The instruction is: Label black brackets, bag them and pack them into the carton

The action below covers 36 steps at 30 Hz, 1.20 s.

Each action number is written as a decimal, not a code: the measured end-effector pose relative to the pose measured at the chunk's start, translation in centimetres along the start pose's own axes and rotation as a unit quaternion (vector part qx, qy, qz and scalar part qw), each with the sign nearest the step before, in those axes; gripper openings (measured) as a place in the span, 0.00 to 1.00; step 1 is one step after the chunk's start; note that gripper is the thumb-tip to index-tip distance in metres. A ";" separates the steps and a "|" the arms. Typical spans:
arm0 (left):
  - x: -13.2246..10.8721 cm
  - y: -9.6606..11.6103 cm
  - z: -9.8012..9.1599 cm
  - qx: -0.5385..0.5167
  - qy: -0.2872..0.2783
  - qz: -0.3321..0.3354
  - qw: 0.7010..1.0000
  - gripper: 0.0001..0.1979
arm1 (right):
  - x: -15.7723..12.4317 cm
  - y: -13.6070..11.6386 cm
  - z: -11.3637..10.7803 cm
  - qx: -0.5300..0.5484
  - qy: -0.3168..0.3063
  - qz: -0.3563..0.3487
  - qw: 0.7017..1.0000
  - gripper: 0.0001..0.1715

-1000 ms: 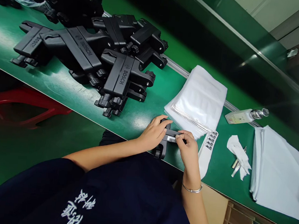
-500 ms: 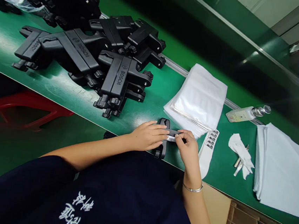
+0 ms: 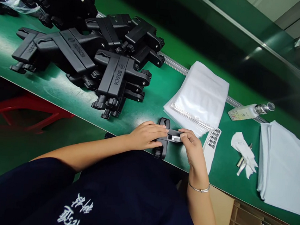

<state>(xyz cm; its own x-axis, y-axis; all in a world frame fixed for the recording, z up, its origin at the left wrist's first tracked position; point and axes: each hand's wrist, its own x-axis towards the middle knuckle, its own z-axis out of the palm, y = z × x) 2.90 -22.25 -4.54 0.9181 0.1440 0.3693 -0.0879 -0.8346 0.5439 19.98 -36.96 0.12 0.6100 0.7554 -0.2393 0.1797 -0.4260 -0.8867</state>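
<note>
1. I see the left hand (image 3: 147, 136) flatter than a second ago, its fingers stretched across the black part (image 3: 163, 142) toward centre frame
2. The part's rounded upper end, covered a second ago, now shows above those fingers
3. The right hand (image 3: 193, 148) has slid slightly rightward, fingertips on the small silver label (image 3: 175, 138)

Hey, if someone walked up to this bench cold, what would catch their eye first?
Likely the heap of black plastic parts, some marked BOSCH, piled at the far left of the green table. Next, the left hand and right hand together holding one black part at the near edge, fingers on a small pale label on it. Just beyond lies a stack of clear plastic bags.
</note>
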 end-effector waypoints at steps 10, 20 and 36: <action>0.0 0.0 0.1 -0.022 -0.023 -0.031 0.999 0.16 | -0.1 -0.4 0.6 -0.058 0.019 -0.015 0.998 0.14; -0.1 0.1 0.1 -0.012 -0.010 -0.025 1.000 0.16 | -0.2 -0.3 0.7 -0.069 0.027 -0.022 0.997 0.14; 0.2 0.0 -0.5 0.077 -0.012 0.054 0.995 0.14 | -0.3 -0.6 0.9 -0.103 0.024 -0.029 0.994 0.15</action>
<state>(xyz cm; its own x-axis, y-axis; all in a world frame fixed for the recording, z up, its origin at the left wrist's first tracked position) 2.85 -21.94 -4.07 0.9152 0.0375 0.4011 -0.1285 -0.9164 0.3790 19.02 -36.44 0.38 0.6288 0.7596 -0.1658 0.3672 -0.4781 -0.7978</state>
